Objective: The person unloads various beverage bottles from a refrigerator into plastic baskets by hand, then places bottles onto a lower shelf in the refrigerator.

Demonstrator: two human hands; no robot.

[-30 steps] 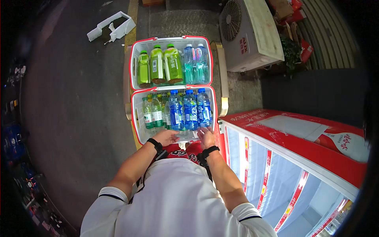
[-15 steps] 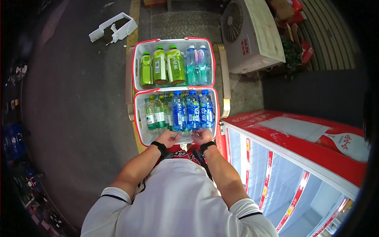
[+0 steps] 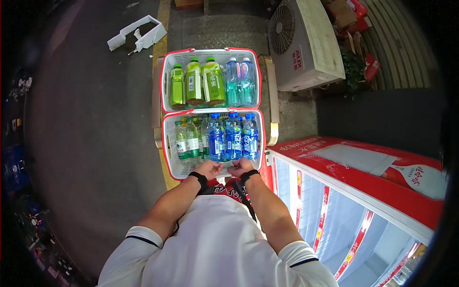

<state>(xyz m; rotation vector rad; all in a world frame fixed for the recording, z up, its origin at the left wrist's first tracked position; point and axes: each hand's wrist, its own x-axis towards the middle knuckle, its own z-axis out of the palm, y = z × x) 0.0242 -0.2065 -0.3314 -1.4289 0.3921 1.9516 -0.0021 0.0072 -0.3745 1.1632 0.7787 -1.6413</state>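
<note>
Two white baskets with red rims stand end to end. The near basket (image 3: 173,168) holds clear green-labelled bottles (image 3: 192,143) on the left and blue bottles (image 3: 233,139) on the right. In the far basket (image 3: 166,103) lie green bottles (image 3: 213,82) and pale blue-green bottles (image 3: 240,82). My left hand (image 3: 209,169) is at the near basket's front edge, fingers drawn together. Close beside it, my right hand (image 3: 240,167) is also closed, just below the blue bottles. Whatever lies between the fingertips is too small to make out.
A red-topped glass-front fridge (image 3: 354,165) stands at the right. Behind it are an outdoor air-conditioner unit (image 3: 306,45) and cardboard scraps (image 3: 342,14). A broken white foam box (image 3: 154,34) lies on the ground at the upper left.
Both hands have come closer together at the near basket's front edge, the left moving right and the right slightly left. The baskets sit slightly lower in view.
</note>
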